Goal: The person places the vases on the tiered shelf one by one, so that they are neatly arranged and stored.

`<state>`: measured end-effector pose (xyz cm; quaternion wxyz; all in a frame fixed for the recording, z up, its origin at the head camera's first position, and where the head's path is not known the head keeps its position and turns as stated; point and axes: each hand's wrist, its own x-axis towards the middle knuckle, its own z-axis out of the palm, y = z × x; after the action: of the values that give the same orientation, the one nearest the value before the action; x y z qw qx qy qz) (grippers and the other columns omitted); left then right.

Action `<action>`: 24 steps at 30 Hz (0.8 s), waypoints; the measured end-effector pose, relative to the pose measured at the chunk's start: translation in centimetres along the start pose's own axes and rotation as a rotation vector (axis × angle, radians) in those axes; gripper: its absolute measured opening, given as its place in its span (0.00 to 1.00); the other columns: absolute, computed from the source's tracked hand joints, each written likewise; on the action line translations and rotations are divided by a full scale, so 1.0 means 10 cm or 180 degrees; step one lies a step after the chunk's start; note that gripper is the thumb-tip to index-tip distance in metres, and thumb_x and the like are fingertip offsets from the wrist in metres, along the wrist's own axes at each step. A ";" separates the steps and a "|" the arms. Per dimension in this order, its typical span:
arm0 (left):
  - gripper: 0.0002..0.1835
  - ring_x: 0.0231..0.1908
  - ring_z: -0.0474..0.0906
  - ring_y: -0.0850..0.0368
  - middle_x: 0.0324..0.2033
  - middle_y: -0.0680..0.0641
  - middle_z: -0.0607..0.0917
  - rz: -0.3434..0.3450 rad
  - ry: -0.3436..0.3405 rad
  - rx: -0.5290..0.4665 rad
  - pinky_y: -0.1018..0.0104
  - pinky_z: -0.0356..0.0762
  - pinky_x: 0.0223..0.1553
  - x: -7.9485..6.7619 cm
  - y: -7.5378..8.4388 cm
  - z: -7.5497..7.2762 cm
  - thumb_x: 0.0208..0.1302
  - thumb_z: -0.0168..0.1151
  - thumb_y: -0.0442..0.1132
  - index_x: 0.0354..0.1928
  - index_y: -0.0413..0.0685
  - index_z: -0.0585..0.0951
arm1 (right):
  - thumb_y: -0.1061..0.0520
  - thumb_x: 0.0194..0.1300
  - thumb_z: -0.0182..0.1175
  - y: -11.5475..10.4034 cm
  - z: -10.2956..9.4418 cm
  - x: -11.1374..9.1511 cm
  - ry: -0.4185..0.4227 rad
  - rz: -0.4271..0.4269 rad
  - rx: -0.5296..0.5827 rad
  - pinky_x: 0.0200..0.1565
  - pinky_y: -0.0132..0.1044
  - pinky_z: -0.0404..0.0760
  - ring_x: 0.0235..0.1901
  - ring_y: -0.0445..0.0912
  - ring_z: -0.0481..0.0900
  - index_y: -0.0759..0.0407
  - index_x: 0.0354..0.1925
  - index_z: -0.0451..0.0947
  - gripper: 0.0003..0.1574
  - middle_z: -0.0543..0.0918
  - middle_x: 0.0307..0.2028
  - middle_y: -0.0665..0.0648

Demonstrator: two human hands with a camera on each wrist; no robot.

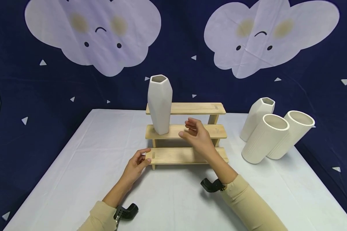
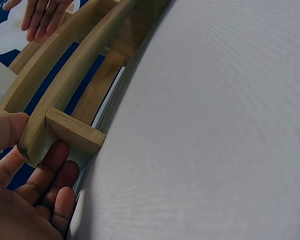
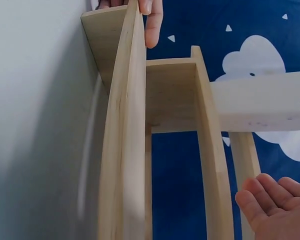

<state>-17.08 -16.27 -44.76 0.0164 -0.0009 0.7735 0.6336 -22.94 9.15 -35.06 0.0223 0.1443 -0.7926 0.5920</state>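
Observation:
A three-tier wooden display stand point(image 1: 176, 156) stands on the white-covered table. My left hand point(image 1: 136, 166) grips the left end of its lowest board, thumb on the top edge and fingers curled beneath, as the left wrist view point(image 2: 35, 200) also shows. On the left part of the middle tier stands a tall white faceted vase point(image 1: 160, 102), upright, with a five-sided mouth. To the right of this vase, my right hand point(image 1: 199, 137) hovers over the stand with loosely bent fingers and nothing in them. The right wrist view shows that hand's fingers point(image 3: 270, 195) apart from the vase.
At the table's right, another white faceted vase point(image 1: 255, 120) stands behind two ribbed white cylindrical vases, one nearer point(image 1: 261, 142) and one farther right point(image 1: 292, 136). A dark blue curtain point(image 1: 179, 54) with cloud prints hangs behind the table point(image 1: 84, 179).

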 end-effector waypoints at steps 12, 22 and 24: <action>0.23 0.36 0.70 0.62 0.38 0.46 0.78 -0.0030 0.0002 0.0001 0.72 0.67 0.36 0.00 0.00 0.00 0.64 0.59 0.40 0.61 0.56 0.71 | 0.53 0.56 0.68 0.02 -0.20 -0.24 0.0114 -0.0190 -0.0027 0.65 0.45 0.66 0.63 0.53 0.68 0.60 0.66 0.59 0.44 0.70 0.62 0.62; 0.22 0.36 0.70 0.62 0.38 0.45 0.78 -0.0002 0.0005 -0.0023 0.72 0.67 0.37 -0.01 0.00 0.00 0.64 0.59 0.39 0.60 0.55 0.72 | 0.54 0.58 0.66 0.07 -0.40 -0.45 0.0220 -0.0174 -0.0030 0.65 0.47 0.64 0.64 0.53 0.67 0.61 0.66 0.58 0.43 0.69 0.62 0.60; 0.22 0.36 0.70 0.62 0.38 0.45 0.78 -0.0009 0.0006 -0.0029 0.72 0.66 0.36 -0.01 0.00 0.00 0.64 0.59 0.39 0.61 0.55 0.72 | 0.54 0.58 0.66 0.09 -0.43 -0.48 0.0258 -0.0179 -0.0058 0.65 0.47 0.63 0.63 0.53 0.67 0.63 0.66 0.59 0.43 0.69 0.62 0.61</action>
<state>-17.03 -16.23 -44.78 0.0166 -0.0028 0.7706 0.6371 -19.13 14.41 -35.58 0.0723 0.1422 -0.7920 0.5893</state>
